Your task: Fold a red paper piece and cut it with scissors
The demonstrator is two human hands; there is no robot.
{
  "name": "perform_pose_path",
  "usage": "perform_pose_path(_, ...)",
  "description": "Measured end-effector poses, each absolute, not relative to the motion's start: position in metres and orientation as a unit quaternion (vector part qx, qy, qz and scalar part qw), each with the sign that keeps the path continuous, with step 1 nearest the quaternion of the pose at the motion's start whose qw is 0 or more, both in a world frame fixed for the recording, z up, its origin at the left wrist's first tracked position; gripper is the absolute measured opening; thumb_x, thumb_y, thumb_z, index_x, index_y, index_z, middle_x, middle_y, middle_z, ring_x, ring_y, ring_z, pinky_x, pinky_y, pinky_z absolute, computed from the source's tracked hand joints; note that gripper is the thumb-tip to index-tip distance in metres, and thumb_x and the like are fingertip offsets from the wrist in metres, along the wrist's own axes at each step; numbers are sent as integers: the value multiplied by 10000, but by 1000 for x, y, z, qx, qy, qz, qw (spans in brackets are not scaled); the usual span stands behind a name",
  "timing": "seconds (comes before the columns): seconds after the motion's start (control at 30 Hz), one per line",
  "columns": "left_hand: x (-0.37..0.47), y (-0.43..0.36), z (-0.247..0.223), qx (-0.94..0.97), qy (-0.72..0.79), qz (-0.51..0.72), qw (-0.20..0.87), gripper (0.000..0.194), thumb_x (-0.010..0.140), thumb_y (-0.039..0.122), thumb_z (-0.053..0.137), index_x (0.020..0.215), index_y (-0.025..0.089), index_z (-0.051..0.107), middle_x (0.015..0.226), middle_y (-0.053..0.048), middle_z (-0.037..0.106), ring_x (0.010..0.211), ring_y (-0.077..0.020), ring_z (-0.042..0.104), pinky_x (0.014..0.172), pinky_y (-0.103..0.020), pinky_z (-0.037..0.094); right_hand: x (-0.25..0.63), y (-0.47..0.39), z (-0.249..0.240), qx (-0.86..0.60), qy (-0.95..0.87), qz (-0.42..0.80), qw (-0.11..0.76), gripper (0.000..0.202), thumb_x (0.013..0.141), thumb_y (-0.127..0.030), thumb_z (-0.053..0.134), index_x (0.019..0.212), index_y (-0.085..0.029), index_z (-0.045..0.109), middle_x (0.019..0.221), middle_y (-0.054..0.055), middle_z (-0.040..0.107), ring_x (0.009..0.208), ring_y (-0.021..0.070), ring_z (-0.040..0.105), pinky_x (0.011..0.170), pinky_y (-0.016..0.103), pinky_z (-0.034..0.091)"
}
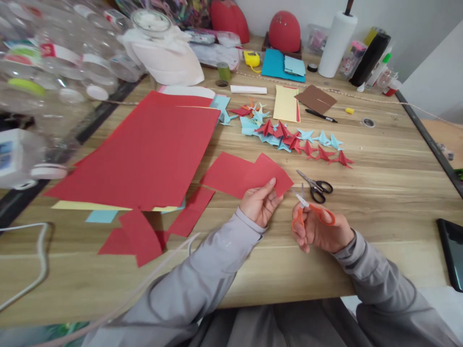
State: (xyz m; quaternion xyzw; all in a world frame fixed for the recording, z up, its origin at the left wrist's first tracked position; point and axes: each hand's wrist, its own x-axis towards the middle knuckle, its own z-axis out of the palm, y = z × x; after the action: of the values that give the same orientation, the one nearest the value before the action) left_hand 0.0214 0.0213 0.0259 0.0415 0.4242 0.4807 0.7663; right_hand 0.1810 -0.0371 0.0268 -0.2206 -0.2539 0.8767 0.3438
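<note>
Left sleeve: long, pale grey, creased, with small whitish flecks; the left cuff is close-fitting, dark along its lower edge. Right sleeve: long, darker grey, loosely folded above the right cuff. Lap garment: dark grey, creased. Left hand, right hand: bare.
</note>
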Motion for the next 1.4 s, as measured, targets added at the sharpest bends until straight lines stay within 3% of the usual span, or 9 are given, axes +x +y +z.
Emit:
perform_pose_path(0.57, 24, 20, 26, 20, 431, 475, 767, 242, 857, 27, 487, 657, 65, 618, 533, -40, 656, 442, -86, 614, 426, -134, 520, 177, -38, 22, -203, -241, 882, 350, 444, 723, -518, 661, 933, -146, 540, 709, 11, 589, 622, 137, 603, 524, 239, 490)
perform_pose_path(0.7, 25, 18, 22, 46, 433, 470, 767, 246, 835, 22, 516, 613, 60, 614, 475, -31, 620, 415, -91, 594, 432, -155, 524, 177, -36, 22, -209, -232, 883, 350, 434, 726, -519, 658, 935, -155, 552, 722, 7, 597, 635, 132, 610, 539, 235, 500)
perform_pose_path(0.93, 24, 14, 14, 100, 373, 475, 790, 118, 767, 70, 599, 659, 67, 646, 624, -79, 700, 539, -148, 659, 486, -217, 541, 176, -36, 17, -197, -212, 889, 356, 407, 743, -478, 657, 956, -141, 571, 743, 18, 634, 649, 133, 633, 571, 235, 527)
perform_pose_path(1.17, 24, 10, 14, 139, 346, 434, 820, 126, 652, 120, 748, 596, 46, 663, 542, -68, 669, 422, -109, 595, 424, -177, 490, 176, -37, 15, -192, -227, 886, 355, 377, 770, -442, 651, 970, -132, 569, 759, 27, 634, 671, 139, 640, 588, 243, 536)
perform_pose_path(1.4, 24, 12, 15, 97, 387, 443, 803, 86, 639, 75, 738, 608, 64, 659, 579, -46, 675, 487, -110, 619, 424, -171, 488, 178, -36, 14, -164, -226, 889, 363, 423, 767, -475, 647, 990, -126, 560, 794, 40, 623, 745, 164, 641, 614, 271, 546)
